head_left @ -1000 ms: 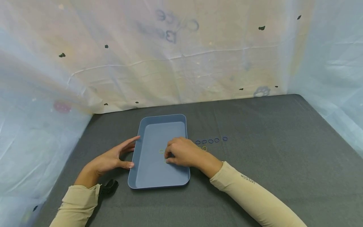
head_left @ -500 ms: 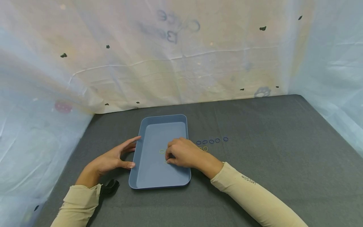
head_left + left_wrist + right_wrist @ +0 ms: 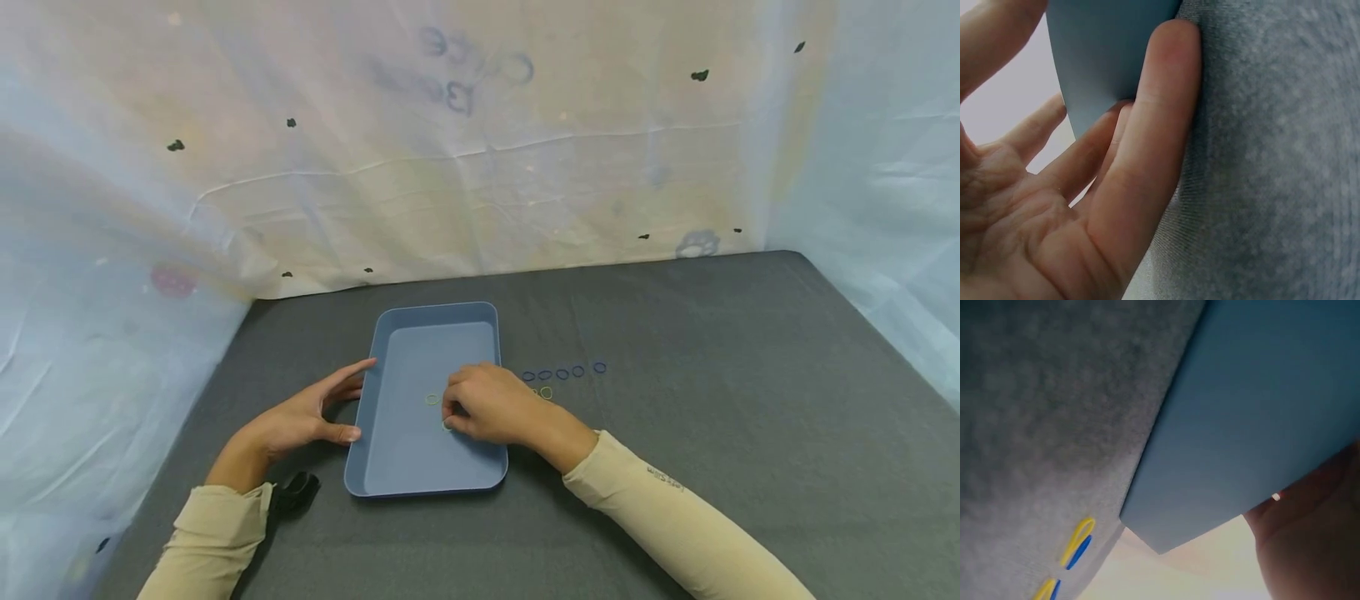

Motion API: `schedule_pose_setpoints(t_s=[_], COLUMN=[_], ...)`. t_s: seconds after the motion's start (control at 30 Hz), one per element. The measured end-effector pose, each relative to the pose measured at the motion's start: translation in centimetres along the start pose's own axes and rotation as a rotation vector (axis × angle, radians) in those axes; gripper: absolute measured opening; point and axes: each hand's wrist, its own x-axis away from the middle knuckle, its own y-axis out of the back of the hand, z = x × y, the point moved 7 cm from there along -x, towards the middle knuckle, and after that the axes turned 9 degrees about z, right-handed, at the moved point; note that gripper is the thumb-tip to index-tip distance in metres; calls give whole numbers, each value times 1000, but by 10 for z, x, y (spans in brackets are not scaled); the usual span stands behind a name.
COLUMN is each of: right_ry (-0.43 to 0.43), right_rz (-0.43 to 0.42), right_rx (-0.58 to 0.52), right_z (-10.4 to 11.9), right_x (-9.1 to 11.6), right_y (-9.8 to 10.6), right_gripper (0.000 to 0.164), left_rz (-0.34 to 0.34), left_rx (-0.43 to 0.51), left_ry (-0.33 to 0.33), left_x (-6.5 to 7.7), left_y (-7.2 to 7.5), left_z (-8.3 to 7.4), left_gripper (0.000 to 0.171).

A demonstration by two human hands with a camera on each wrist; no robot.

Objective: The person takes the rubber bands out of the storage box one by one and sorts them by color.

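Note:
A blue-grey rectangular tray point(image 3: 420, 467) lies on the dark cloth. My left hand point(image 3: 296, 425) rests on its left side, thumb and fingers spread; the left wrist view shows straight fingers point(image 3: 1166, 81) against the tray's outer wall point(image 3: 1104, 56). Inside the tray, my right hand point(image 3: 487, 404) pinches a small, pale yellow rubber band point(image 3: 446, 426) between thumb and fingers, its far part hidden by the fingertips. Another yellow rubber band point(image 3: 432, 394) lies just up and left on the tray floor. In the right wrist view the tray's wall hides the right fingertips.
Right of the tray, several blue rubber bands point(image 3: 562, 369) form a row on the cloth. Yellow ones point(image 3: 546, 387) lie in front, partly behind the right wrist. A black strap point(image 3: 296, 494) sits by the left wrist. Pale curtains point(image 3: 487, 200) hang around the table.
The whole head view has shifted slightly right. The right fingers stay low in the tray, and the pale band at their tips shows a little more clearly. My left hand keeps its place.

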Motion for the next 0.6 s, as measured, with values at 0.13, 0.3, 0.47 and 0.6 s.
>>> schedule_pose_setpoints(t_s=[0.13,0.3,0.47,0.6], right_ry=[0,1,5,-1], right_rz=[-40,-86,-132,-149], right_rx=[3,-2,-10,-17], right_z=[-2,-1,-2,-4], right_x=[5,13,21,26], right_y=[6,13,18,21], right_gripper=[9,8,6,5], left_rz=[-6,-6,-5,-2], left_rx=[-2,6,13,14], left_ry=[1,3,5,0], left_x=[-1,1,1,0], left_y=[0,0,0,1], left_z=[0,1,1,1], left_gripper=[101,101,102,101])
